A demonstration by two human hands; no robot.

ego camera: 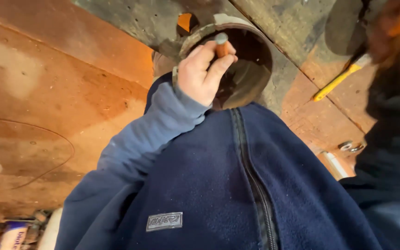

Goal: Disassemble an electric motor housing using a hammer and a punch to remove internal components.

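Observation:
My left hand is shut around a short orange punch with a grey metal end. It holds the punch at the mouth of a rusty round metal drum, whose inside is dark. My blue fleece sleeve runs down from the hand to the lower left. At the top right, a blurred orange-lit shape above a dark sleeve sits very close to the camera. It looks like my right hand, but its fingers do not show.
My dark blue zipped jacket fills the lower middle. A yellow-handled tool lies on the worn wooden boards to the right of the drum. Two small metal rings lie lower right. A tube and clutter sit bottom left.

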